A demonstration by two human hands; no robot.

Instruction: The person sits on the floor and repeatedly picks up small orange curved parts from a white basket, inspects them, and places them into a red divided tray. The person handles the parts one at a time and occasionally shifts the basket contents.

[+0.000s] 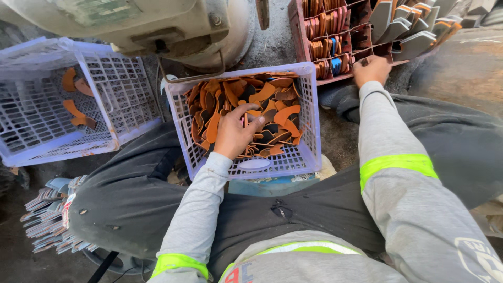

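A lavender plastic crate (309,112) sits between my knees, filled with orange, brown and black curved leather pieces (272,105). My left hand (236,131) rests inside it, fingers closing around a few of those pieces. My right hand (371,71) reaches forward to the edge of a red divided rack (297,31) that holds upright orange, red and blue pieces in its slots. What the right hand's fingers hold is hidden.
A second lavender crate (112,107) at the left holds a few orange pieces. A grey machine body (157,26) stands behind the crates. Stacked grey shaped pieces (414,26) fan out at the top right. A pile of flat cards (47,220) lies by my left knee.
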